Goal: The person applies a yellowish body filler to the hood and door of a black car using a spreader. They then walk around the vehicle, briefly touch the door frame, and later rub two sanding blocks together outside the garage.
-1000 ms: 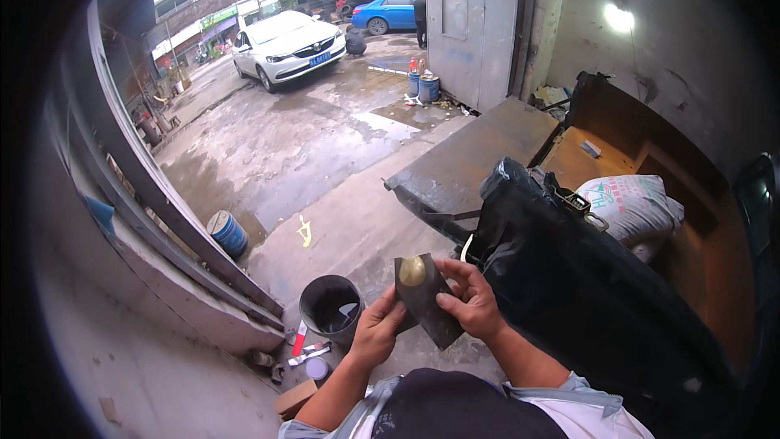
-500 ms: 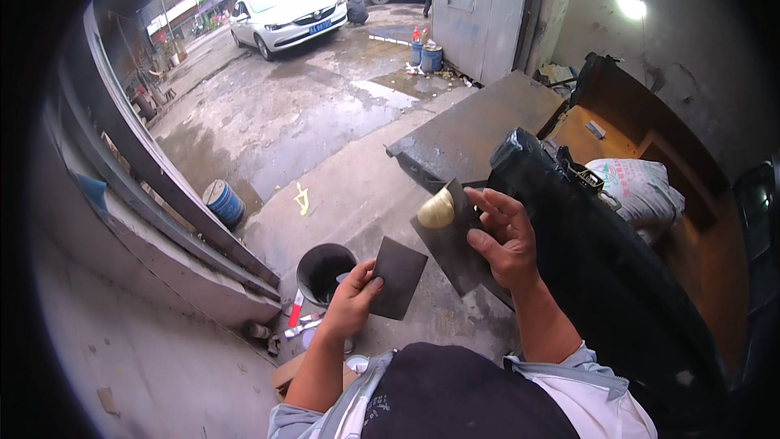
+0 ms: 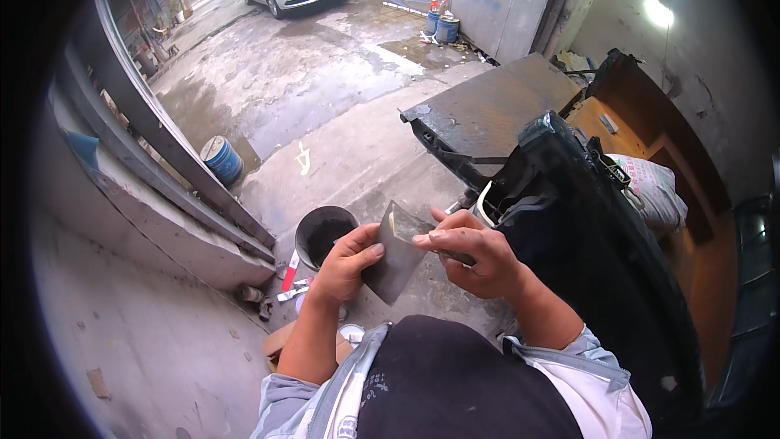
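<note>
My left hand (image 3: 343, 267) pinches a thin dark putty spreader (image 3: 392, 270) by its edge, thumb on top. A little pale-yellow putty (image 3: 396, 220) shows near the far corner of this sheet. Close against it, my right hand (image 3: 479, 254) is closed around a second dark spreader, seen mostly edge-on under the fingers. The fingertips of my right hand overlap the first sheet, and the two sheets meet or nearly meet there. Most of the second sheet and any putty on it are hidden.
A black bucket (image 3: 318, 232) stands on the floor beyond my left hand, by a red-and-white strip (image 3: 290, 271). To the right lies a large dark car panel (image 3: 601, 252); behind it is a metal-topped table (image 3: 496, 110). A blue pail (image 3: 222, 160) sits near the left doorway.
My hands have come together, bringing the two spreaders against each other. The large putty lump seen on the right-hand sheet is now mostly out of sight. The view has tipped downward.
</note>
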